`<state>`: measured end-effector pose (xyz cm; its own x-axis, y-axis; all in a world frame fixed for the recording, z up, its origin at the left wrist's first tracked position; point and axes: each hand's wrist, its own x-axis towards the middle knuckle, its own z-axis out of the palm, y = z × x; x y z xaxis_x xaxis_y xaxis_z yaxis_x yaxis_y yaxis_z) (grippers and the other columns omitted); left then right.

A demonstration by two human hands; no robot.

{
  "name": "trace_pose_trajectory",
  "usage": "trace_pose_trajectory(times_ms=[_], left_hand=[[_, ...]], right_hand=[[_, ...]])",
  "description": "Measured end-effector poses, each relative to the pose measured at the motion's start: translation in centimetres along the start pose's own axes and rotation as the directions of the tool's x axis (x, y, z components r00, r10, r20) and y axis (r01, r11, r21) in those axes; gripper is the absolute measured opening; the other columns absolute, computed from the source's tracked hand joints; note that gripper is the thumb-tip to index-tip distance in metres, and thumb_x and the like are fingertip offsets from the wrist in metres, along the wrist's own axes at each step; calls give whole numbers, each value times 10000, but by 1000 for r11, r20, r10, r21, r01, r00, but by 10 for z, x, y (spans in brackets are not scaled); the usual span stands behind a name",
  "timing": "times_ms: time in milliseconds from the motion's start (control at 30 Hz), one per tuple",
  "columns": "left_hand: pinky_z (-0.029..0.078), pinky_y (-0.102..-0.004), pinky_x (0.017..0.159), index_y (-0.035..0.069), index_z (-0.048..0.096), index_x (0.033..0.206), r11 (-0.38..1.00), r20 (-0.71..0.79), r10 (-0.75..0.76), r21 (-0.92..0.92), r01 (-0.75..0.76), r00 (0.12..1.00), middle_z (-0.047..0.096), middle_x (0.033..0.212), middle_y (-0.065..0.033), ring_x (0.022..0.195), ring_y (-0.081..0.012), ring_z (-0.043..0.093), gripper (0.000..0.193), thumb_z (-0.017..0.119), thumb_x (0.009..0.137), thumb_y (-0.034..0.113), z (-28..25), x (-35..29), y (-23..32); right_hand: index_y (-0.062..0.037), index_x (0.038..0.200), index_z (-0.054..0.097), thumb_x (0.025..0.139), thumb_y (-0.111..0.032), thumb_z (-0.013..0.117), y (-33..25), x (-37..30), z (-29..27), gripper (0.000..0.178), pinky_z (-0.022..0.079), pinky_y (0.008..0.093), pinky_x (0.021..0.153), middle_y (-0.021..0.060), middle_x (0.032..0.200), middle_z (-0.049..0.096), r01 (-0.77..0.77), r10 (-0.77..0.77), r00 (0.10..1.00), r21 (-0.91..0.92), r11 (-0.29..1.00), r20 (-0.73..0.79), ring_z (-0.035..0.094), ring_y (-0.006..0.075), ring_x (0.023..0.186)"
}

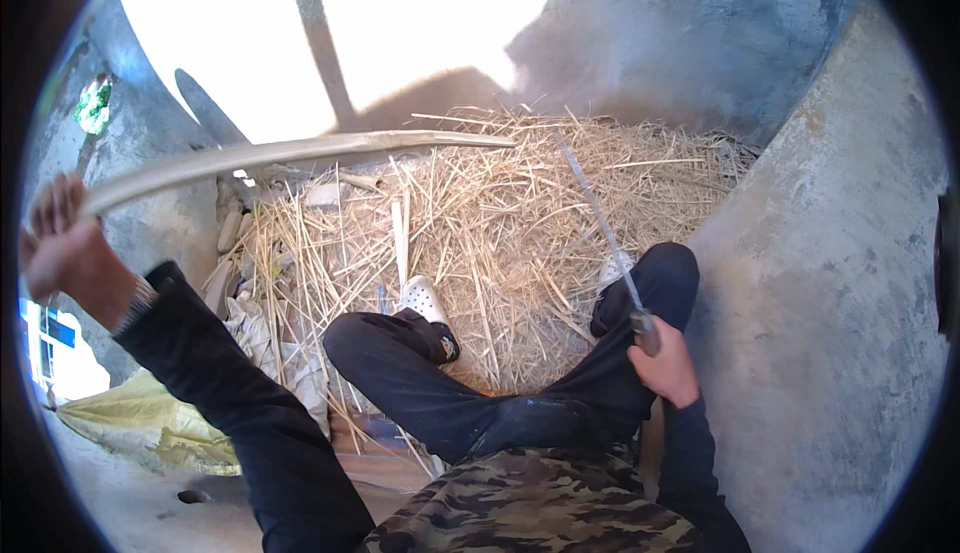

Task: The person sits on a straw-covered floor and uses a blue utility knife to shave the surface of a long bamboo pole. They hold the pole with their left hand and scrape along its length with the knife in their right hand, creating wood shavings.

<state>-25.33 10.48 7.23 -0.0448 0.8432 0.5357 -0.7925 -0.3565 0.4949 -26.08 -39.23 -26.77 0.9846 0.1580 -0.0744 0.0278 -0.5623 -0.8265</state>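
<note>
My left hand (pixel 72 243), raised at the far left, is closed around one end of a long pale strip (pixel 300 150) that looks like split bamboo. The strip runs across to the right, its tip above the heap of shavings. By my right knee, my right hand (pixel 668 368) grips the dark handle of a long, thin-bladed knife (pixel 605 223). The blade points forward and slightly left, apart from the strip. Its far tip is blurred against the shavings.
Thin straw-coloured shavings (pixel 500 243) cover the floor between and beyond my legs. Pale concrete walls stand ahead and at the right (pixel 830 283). Left of me lie a yellowish sack (pixel 160 423) and crumpled pale sacking (pixel 265 338). My white perforated clog (pixel 424 300) rests among the shavings.
</note>
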Motion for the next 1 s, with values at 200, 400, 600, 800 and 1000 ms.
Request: trace_pose_trajectory(times_ms=[200,400,600,800,1000], left_hand=[[229,-288,469,161,323,598,912,294,-105,-352,210,950,271,494,0,412,-119,263,364,483,835,385,-133,-1,-47],[231,-296,472,153,341,602,764,419,-72,-561,320,905,264,490,4,416,-136,259,366,493,810,414,-183,-34,-66],[211,-305,467,156,318,595,842,280,-40,-507,183,959,248,497,6,420,-135,234,367,519,793,391,-197,-31,-48],[190,-307,463,172,278,561,889,369,-11,-422,178,929,217,485,8,423,-133,209,369,524,750,371,-159,-31,-26],[211,-316,496,174,291,563,875,329,-64,-435,212,942,232,484,13,425,-134,218,350,552,709,355,-171,-41,-27]], right_hand=[[-20,1129,628,862,-319,571,110,-42,6,405,488,449,849,242,1013,650,-420,338,885,-236,877,-319,637,352,976],[-56,1114,647,938,-427,457,356,-112,113,452,479,495,712,200,933,655,-420,286,907,-617,666,-309,616,393,872],[-110,1141,647,960,-432,452,357,-197,152,417,394,452,463,98,642,554,-306,57,910,-575,758,-410,514,255,512],[-134,1259,597,927,-408,511,437,-275,234,439,389,425,478,44,627,488,-262,-202,905,-865,429,-375,447,208,492],[-97,1380,483,920,-391,517,582,-325,302,547,487,447,637,100,906,627,-377,88,892,-621,687,-444,577,278,699]])
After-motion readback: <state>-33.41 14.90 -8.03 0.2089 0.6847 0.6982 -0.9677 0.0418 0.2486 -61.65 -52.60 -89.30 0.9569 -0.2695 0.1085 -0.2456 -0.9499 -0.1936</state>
